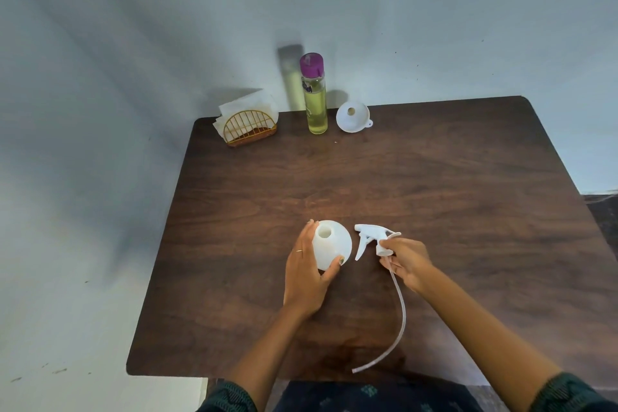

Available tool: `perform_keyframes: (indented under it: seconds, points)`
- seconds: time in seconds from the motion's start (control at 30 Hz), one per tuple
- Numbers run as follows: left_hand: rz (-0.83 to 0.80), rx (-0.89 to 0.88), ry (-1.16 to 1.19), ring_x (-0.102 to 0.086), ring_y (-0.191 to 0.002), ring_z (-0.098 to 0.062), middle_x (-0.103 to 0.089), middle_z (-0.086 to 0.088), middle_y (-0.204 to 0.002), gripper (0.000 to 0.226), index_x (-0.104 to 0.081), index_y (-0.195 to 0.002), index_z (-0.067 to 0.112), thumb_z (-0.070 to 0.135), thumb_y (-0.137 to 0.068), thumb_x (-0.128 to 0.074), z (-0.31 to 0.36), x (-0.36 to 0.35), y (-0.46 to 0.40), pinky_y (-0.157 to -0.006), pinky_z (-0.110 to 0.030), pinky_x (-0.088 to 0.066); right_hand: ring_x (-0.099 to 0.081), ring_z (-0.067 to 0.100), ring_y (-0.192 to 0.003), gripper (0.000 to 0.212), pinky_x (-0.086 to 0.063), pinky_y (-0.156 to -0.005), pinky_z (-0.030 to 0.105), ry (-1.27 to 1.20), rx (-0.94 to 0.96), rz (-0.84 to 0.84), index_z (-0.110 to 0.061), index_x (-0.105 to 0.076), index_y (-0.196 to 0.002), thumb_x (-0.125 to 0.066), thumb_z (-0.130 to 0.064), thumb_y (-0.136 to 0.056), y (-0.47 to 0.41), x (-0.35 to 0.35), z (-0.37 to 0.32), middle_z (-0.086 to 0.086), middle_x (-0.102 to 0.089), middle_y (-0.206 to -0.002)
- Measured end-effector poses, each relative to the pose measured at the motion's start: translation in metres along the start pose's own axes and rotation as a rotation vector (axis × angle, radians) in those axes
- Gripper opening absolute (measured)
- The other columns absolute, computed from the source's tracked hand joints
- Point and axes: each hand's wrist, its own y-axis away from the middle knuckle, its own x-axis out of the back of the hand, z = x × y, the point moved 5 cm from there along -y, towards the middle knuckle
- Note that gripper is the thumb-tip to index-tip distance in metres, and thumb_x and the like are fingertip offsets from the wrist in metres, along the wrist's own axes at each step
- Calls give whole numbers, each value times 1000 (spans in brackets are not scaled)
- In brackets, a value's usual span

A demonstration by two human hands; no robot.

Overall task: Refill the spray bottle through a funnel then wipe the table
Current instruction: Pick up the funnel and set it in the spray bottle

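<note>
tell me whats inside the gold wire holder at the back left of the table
White paper napkins stand in the gold wire holder, their tops and corners sticking out above and to the left of the arch. The lower parts are partly screened by the wires and base; their number cannot be told.

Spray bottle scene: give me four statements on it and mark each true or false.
1. The trigger head is screwed onto the spray bottle. False: it is off, held by the right hand.
2. The left hand grips the bottle. True.
3. The funnel sits in the bottle's neck. False: it lies at the table's far edge.
4. The purple-capped bottle stands between the napkin holder and the funnel. True.
</note>
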Motion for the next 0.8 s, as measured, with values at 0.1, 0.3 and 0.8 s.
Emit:
perform_keyframes:
  seconds: [0.1, 0.3, 0.8]
  points:
    - [4, -4, 0, -39, -136, -14, -27, 9, -157, 77, -13, -146, 43, 54, -85, -60, 2, 1, 0, -110, -40, -40, -50, 19, -62, 7, -48, -60, 27, 82, 77, 56, 4, -61, -78, -64, -1, -83, 0, 4, 0, 13, -53, -75]
    - [1, -8, 7, -39, -136, -16, -26, 7, -158, 79, -5, -144, 51, 55, -85, -58, 5, 2, 0, -109, -44, -41, -46, 22, -73, 24, -39, -65, 34, 144, 122, 116, 16, -59, -89, -64, -3, -76, 2, 3, 0, 10, -51, -77]
    - [135, 97, 255, -34, -134, 2, -32, 16, -148, 74, -35, -142, 34, 79, -84, -27, 0, 29, 0, -111, -30, -33, -52, 15, -64, 16, -46, -64, 28, -85, 239, 344, -11, -65, -81, -52, -5, -88, -7, 34, -29, 2, -58, -71]
